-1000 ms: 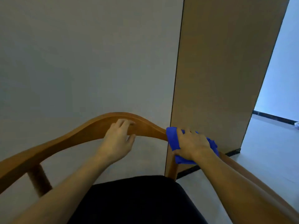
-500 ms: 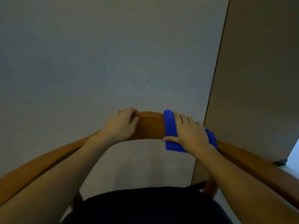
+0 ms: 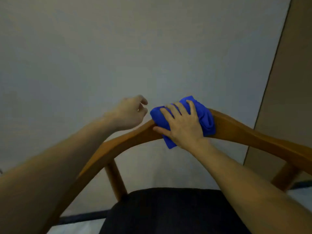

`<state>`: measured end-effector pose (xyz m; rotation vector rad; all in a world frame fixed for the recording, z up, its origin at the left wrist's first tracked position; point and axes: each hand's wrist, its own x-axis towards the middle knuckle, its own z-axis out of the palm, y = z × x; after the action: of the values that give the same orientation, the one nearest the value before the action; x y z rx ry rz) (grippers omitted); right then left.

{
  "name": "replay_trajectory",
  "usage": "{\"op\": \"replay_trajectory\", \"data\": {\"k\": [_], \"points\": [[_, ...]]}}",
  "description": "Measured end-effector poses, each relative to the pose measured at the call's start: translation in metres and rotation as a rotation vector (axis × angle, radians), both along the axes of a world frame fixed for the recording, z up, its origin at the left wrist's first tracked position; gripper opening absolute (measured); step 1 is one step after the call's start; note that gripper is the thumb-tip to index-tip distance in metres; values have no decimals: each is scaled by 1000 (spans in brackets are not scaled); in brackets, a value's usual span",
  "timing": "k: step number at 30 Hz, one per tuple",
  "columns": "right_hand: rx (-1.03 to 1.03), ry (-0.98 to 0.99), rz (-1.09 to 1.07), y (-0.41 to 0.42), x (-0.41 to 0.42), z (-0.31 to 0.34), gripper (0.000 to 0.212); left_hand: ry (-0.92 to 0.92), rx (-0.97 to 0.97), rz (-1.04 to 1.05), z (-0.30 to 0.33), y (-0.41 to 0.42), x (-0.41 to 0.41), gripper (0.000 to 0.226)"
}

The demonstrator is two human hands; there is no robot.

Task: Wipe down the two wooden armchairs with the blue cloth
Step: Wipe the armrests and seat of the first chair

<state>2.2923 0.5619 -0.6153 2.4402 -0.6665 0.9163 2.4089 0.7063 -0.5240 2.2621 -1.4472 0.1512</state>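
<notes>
Step in hand: wiping the curved top rail [image 3: 249, 132] of one wooden armchair [image 3: 116, 179]. The blue cloth [image 3: 205, 118] is bunched over the crest of that rail, right of centre in the view, draped across its top and hanging a little down the near face. The right hand [image 3: 183, 124] lies on the cloth with its fingers [image 3: 166, 113] spread and laid over the top, the thumb hooked under the rail's near edge, so the cloth is clamped against the wood. The left hand [image 3: 130, 113] hangs just above the rail, just left of the cloth and apart from the wood; its fingers are loosely curled and hold nothing. Judgement: the rail to the left of the cloth looks next in line, and the move calls for steady downward pressure while the cloth slides along the curve, with the left hand out of its path or back on the rail as a brace. Count: one armchair in view, the second not seen; one cloth; two hands; two rear uprights visible under the rail; one dark seat cushion [image 3: 168, 211] at the near edge.
</notes>
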Motion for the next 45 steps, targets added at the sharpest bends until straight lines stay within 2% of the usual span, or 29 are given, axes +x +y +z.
{"op": "replay_trajectory", "data": {"k": [7,11,18,25,32,41,45], "points": [[179,-22,232,64,55,-11,60,-24,-140,55,2,59,24,30],[358,-153,377,109,76,-20,52,10,-237,78,3,104,34,22],[619,-314,631,180,89,-20,48,178,-393,139,3,185,25,20],[700,-185,885,257,63,-13,37,234,-468,189,8,245,-1,20],[750,-134,1093,340,10,-11,33,282,-550,137,11,303,-50,19],[863,-309,1155,411,-44,-30,27,326,-700,85,-9,377,-115,19],[860,-451,1166,430,-52,-39,27,349,-742,74,-22,404,-130,20]]}}
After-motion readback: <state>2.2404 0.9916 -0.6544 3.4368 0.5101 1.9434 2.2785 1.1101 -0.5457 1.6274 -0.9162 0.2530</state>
